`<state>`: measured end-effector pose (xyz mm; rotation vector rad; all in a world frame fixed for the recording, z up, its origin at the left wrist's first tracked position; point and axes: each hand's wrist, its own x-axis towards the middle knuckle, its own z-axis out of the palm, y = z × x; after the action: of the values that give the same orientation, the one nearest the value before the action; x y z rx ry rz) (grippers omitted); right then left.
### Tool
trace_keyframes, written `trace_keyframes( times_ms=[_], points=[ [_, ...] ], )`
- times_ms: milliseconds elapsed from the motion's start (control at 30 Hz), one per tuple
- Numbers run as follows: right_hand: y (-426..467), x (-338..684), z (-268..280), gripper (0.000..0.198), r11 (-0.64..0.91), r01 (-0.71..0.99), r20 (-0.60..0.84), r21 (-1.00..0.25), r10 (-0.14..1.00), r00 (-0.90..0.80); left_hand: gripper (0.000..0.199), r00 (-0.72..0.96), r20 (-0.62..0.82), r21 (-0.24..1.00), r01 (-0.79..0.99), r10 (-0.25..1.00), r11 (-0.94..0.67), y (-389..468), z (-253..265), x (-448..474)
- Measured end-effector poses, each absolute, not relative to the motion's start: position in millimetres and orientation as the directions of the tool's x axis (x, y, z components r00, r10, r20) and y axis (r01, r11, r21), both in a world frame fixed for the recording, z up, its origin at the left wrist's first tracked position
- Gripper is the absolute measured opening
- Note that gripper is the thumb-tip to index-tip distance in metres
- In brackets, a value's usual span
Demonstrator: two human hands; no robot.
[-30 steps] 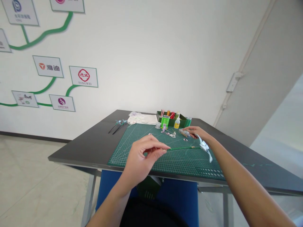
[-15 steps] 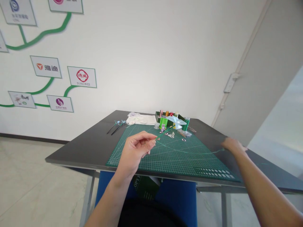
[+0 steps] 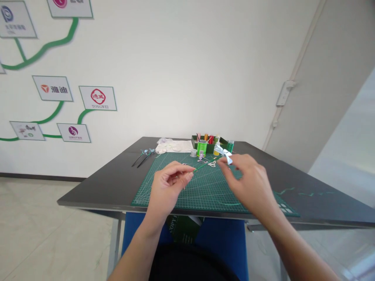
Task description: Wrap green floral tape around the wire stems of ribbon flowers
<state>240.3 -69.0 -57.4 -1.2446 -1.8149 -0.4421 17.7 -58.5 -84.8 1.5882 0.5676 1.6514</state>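
My left hand (image 3: 172,181) is closed in a pinch on the lower end of a thin green stem (image 3: 202,167). The stem slants up to the right to a pale blue artificial flower (image 3: 225,153), all held above the mat. At the bloom end, my right hand (image 3: 249,179) has its thumb and fingers on the flower, partly covering its petals. A green strip (image 3: 231,203), perhaps floral tape, lies beneath on the green cutting mat (image 3: 175,195).
Scissors (image 3: 212,164) lie on the mat behind the stem. Further back are a bright green can (image 3: 202,148), a dark green box (image 3: 225,145) with spools, and a white sheet (image 3: 181,146). Two flowers on dark stems (image 3: 143,159) lie left. Loose green strips (image 3: 316,193) lie right.
My right hand has come in from the table's right side to the flower. The green strip stretched between my hands is no longer strung across. My left hand keeps its pinch on the stem.
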Motion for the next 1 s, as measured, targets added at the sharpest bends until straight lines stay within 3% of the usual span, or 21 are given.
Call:
trace_keyframes(
  times_ms=[133, 233, 333, 833, 1000],
  points=[
    [-99, 195, -70, 0.030, 0.598, 0.694, 0.679, -0.401, 0.703, -0.214, 0.009, 0.053, 0.677, 0.734, -0.136, 0.734, -0.666, -62, -85, 16],
    [-105, 182, -76, 0.032, 0.551, 0.523, 0.509, -0.650, 0.827, -0.239, 0.013, 0.047, 0.699, 0.714, -0.085, 0.713, -0.695, -63, -86, 15],
    [-104, 180, -78, 0.039, 0.507, 0.383, 0.452, -0.772, 0.862, -0.229, 0.012, 0.035, 0.711, 0.703, -0.039, 0.702, -0.710, -64, -85, 13],
    [-137, 203, -78, 0.039, 0.592, 0.486, 0.525, -0.643, 0.802, -0.284, 0.012, -0.003, 0.734, 0.675, 0.110, 0.679, -0.729, -66, -87, 15],
    [-156, 215, -63, 0.039, 0.610, 0.543, 0.470, -0.577, 0.792, -0.391, 0.013, 0.023, 0.740, 0.659, 0.173, 0.672, -0.732, -65, -88, 16]
  ],
)
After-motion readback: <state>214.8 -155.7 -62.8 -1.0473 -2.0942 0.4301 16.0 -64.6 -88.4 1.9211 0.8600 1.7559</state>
